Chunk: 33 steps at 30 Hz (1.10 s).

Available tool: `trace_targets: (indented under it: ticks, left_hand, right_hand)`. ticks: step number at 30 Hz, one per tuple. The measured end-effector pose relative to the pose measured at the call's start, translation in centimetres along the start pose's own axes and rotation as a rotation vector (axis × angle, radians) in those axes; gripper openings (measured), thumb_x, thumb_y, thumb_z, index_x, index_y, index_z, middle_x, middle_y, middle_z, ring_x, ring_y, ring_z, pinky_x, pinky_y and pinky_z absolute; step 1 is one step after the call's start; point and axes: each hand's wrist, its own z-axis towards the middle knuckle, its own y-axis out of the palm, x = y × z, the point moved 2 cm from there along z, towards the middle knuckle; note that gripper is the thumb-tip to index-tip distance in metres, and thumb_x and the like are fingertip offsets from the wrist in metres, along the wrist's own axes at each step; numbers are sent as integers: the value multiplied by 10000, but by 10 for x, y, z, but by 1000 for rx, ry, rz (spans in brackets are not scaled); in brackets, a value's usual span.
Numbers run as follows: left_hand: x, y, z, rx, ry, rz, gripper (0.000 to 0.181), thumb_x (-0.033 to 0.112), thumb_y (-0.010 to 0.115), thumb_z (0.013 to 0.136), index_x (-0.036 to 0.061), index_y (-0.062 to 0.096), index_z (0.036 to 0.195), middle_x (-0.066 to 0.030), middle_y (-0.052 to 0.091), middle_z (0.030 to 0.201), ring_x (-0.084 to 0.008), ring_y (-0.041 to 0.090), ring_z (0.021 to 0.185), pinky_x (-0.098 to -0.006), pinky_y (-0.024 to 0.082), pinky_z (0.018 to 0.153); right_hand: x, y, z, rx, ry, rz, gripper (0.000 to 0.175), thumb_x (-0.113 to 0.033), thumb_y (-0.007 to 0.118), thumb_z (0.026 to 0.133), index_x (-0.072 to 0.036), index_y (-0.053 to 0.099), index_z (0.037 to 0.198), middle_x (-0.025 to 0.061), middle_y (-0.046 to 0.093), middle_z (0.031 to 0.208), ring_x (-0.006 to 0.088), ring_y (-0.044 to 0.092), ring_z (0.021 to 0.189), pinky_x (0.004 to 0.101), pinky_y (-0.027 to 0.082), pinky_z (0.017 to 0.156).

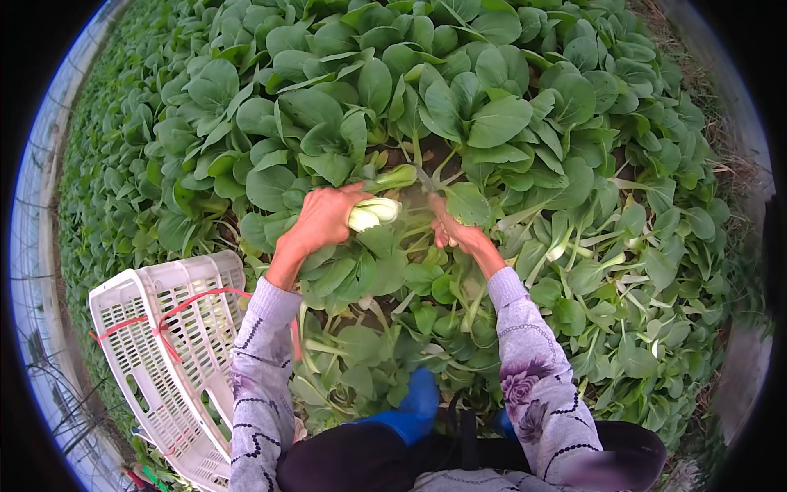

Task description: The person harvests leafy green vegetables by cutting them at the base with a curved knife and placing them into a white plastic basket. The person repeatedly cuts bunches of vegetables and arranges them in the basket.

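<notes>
My left hand is closed around harvested bok choy, its pale cut bases pointing right and its leaves hanging below the hand. Just beyond it, another pale green bok choy stem lies close to the fingers. My right hand grips a tool whose handle is mostly hidden in the fist; its narrow dark metal blade points up among the stems of a standing bok choy plant. A leaf partly covers the right hand.
White plastic crates with red cord stand at lower left. Dense bok choy fills the ground ahead. Loose leaves and stems lie at right. A blue boot shows below, and pale sheeting borders the left edge.
</notes>
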Motion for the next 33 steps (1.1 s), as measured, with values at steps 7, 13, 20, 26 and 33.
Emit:
trace_targets:
  ticks: [7,13,20,26,33]
  left_hand:
    - [-11,-7,7,-35,-128,-202,546,54,649,511,112,627,1054,-127,643,965,-307,612,827,-352,484,764]
    - [-17,-14,3,315,-145,-690,467,-3,616,495,-25,603,961,-62,613,747,-213,568,721,-301,458,730]
    - [-6,-40,-32,180,-266,-1142,492,-66,683,510,-16,602,993,-30,622,945,-138,569,864,-259,447,830]
    - [28,-31,-79,245,-303,-1679,716,-98,700,510,8,515,1193,-92,582,1128,-228,553,1056,-320,427,931]
    - [105,-20,-112,65,-175,-2049,805,-61,629,572,69,364,1321,-185,306,1409,-184,549,859,-254,482,706]
  right_hand:
    - [-7,-2,-6,7,68,-122,578,-528,380,884,28,519,812,83,501,500,162,490,397,289,381,423]
    - [-42,-13,-45,59,-396,-581,477,-404,420,905,60,456,800,93,487,579,189,484,416,325,417,453]
    - [-70,-32,-118,357,-353,-26,285,-267,612,854,-6,511,799,49,537,634,111,576,546,243,397,417]
    - [-82,-7,-96,115,-586,579,463,-149,745,735,-29,454,1074,106,586,980,66,542,619,169,364,428]
    - [-71,-45,-164,711,-690,282,465,-2,747,680,14,477,1058,129,566,1014,132,570,783,219,467,627]
